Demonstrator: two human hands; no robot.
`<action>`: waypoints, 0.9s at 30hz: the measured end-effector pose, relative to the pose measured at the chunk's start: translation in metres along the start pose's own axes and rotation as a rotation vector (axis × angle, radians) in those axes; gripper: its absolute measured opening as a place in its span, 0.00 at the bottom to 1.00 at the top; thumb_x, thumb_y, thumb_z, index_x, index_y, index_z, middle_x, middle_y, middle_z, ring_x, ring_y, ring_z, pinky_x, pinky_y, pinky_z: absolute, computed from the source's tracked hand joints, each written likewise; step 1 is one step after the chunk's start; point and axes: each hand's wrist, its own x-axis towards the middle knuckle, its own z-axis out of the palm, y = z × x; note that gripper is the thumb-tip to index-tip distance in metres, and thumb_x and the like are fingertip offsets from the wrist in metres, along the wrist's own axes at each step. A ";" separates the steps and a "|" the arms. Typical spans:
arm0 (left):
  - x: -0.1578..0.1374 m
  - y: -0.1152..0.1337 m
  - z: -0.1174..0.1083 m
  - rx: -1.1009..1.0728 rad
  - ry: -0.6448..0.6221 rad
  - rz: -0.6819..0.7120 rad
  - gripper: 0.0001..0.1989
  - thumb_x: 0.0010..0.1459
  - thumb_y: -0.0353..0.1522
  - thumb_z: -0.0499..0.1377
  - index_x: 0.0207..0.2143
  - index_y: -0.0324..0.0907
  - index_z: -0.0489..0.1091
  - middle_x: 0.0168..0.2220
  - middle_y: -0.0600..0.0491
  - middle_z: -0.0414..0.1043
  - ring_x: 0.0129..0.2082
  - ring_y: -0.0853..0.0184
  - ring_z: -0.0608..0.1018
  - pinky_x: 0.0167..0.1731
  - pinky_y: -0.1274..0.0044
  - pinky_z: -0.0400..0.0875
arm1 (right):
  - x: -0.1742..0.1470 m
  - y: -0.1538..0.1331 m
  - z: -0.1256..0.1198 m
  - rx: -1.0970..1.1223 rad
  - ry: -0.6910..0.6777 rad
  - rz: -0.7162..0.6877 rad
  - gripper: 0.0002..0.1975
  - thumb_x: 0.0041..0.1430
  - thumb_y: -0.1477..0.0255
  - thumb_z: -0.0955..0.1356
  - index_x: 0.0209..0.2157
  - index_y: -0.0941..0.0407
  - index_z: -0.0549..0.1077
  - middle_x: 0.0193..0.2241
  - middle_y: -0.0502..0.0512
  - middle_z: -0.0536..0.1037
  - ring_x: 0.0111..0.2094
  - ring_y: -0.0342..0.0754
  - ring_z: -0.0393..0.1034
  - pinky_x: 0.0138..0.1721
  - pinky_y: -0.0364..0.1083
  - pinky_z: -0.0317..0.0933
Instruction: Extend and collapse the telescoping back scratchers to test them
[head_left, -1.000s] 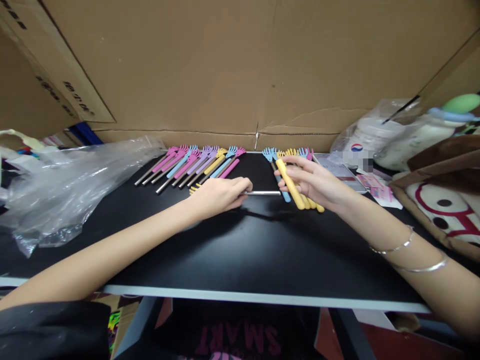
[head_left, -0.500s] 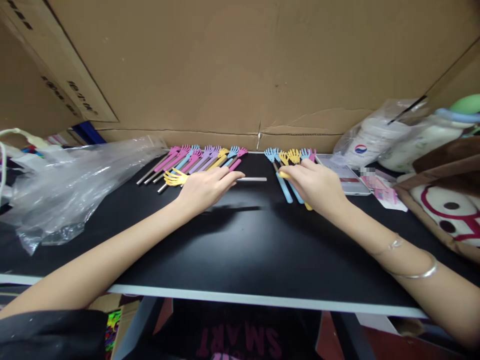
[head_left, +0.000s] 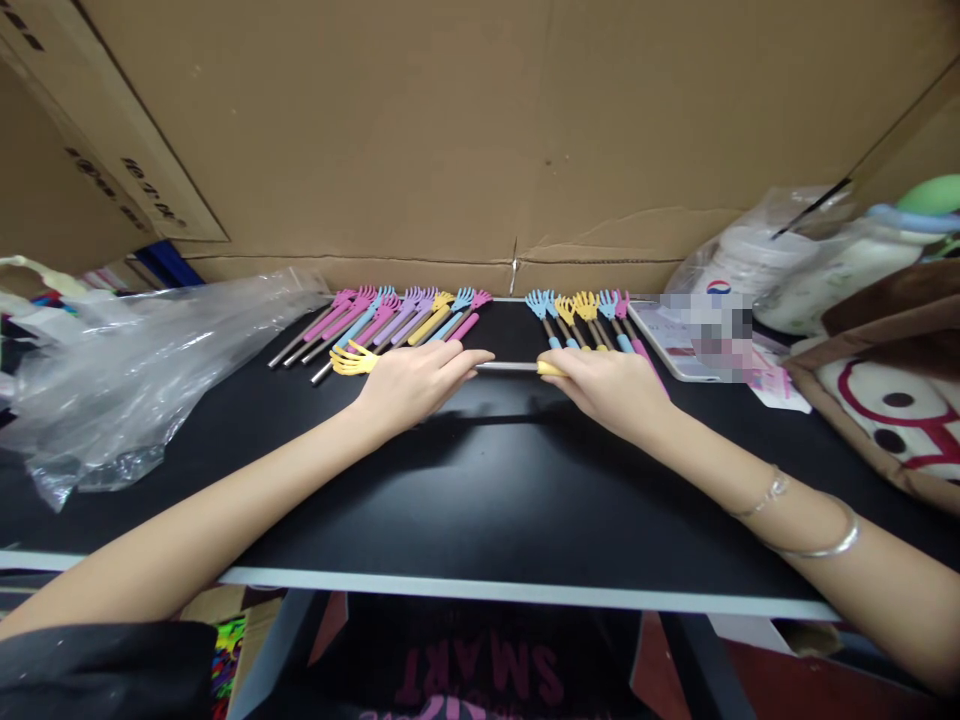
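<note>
My left hand (head_left: 420, 387) is closed around a back scratcher, its yellow claw head (head_left: 354, 360) sticking out on the left and its bare metal rod (head_left: 507, 366) on the right. In my closed right hand (head_left: 611, 390) is a yellow handle sleeve (head_left: 552, 369), mostly hidden by the fingers. The rod's end meets the sleeve's opening; how far it sits inside cannot be seen. Both are held level above the black table (head_left: 480, 510). Behind my left hand lie several back scratchers (head_left: 401, 320), some with bare rods. Several more back scratchers (head_left: 589, 315) lie behind my right hand.
A clear plastic bag (head_left: 142, 370) is spread on the left. On the right are a phone-like flat device (head_left: 667, 345), a wrapped white cup (head_left: 750, 265), a bottle (head_left: 832, 270) and a brown bag with a cartoon face (head_left: 892, 400). A cardboard wall (head_left: 450, 130) closes the back.
My right hand has moved left with the yellow sleeve, bringing it up against the metal rod's end. My left hand has stayed almost in place.
</note>
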 end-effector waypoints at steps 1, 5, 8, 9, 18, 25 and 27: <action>0.000 0.000 0.000 -0.001 0.000 -0.001 0.15 0.68 0.35 0.47 0.50 0.48 0.70 0.33 0.55 0.76 0.28 0.72 0.76 0.20 0.77 0.53 | 0.000 0.000 0.000 0.005 0.001 -0.003 0.21 0.68 0.61 0.54 0.39 0.54 0.74 0.29 0.53 0.80 0.27 0.45 0.72 0.24 0.43 0.47; -0.001 0.000 0.001 -0.006 0.054 0.015 0.15 0.68 0.34 0.47 0.50 0.47 0.70 0.32 0.56 0.76 0.27 0.73 0.76 0.20 0.77 0.54 | -0.001 0.001 0.001 0.010 0.001 -0.002 0.22 0.68 0.60 0.53 0.40 0.54 0.74 0.28 0.54 0.80 0.28 0.45 0.73 0.23 0.43 0.47; -0.001 0.001 0.001 -0.034 0.050 -0.003 0.15 0.68 0.35 0.47 0.49 0.48 0.71 0.33 0.56 0.77 0.28 0.72 0.76 0.20 0.78 0.54 | -0.001 0.001 0.001 0.008 0.005 -0.009 0.22 0.68 0.60 0.54 0.40 0.55 0.74 0.29 0.54 0.80 0.28 0.45 0.73 0.23 0.44 0.47; -0.001 0.001 0.001 -0.049 0.037 -0.014 0.15 0.68 0.35 0.47 0.49 0.48 0.71 0.33 0.56 0.77 0.28 0.73 0.76 0.20 0.78 0.55 | -0.001 0.002 0.002 0.010 0.006 -0.013 0.22 0.68 0.60 0.54 0.40 0.55 0.74 0.29 0.54 0.80 0.28 0.45 0.72 0.23 0.44 0.47; 0.001 0.003 -0.004 -0.137 -0.033 -0.063 0.16 0.68 0.37 0.46 0.47 0.47 0.72 0.33 0.54 0.77 0.31 0.72 0.77 0.20 0.79 0.55 | -0.001 0.001 0.001 0.018 -0.010 -0.004 0.22 0.68 0.60 0.53 0.40 0.54 0.74 0.28 0.53 0.79 0.27 0.44 0.71 0.23 0.44 0.46; 0.000 0.003 -0.004 -0.138 -0.017 -0.063 0.16 0.68 0.38 0.46 0.47 0.48 0.72 0.33 0.55 0.77 0.30 0.71 0.77 0.21 0.78 0.54 | -0.002 -0.003 0.000 0.013 -0.014 -0.004 0.21 0.68 0.61 0.54 0.38 0.54 0.74 0.27 0.53 0.79 0.27 0.44 0.71 0.23 0.44 0.44; 0.000 0.003 -0.005 -0.148 -0.019 -0.063 0.16 0.68 0.38 0.46 0.47 0.48 0.73 0.32 0.55 0.77 0.30 0.71 0.76 0.20 0.78 0.53 | -0.002 -0.004 0.000 0.030 -0.023 -0.008 0.20 0.68 0.61 0.54 0.38 0.55 0.73 0.28 0.53 0.79 0.28 0.45 0.72 0.23 0.44 0.45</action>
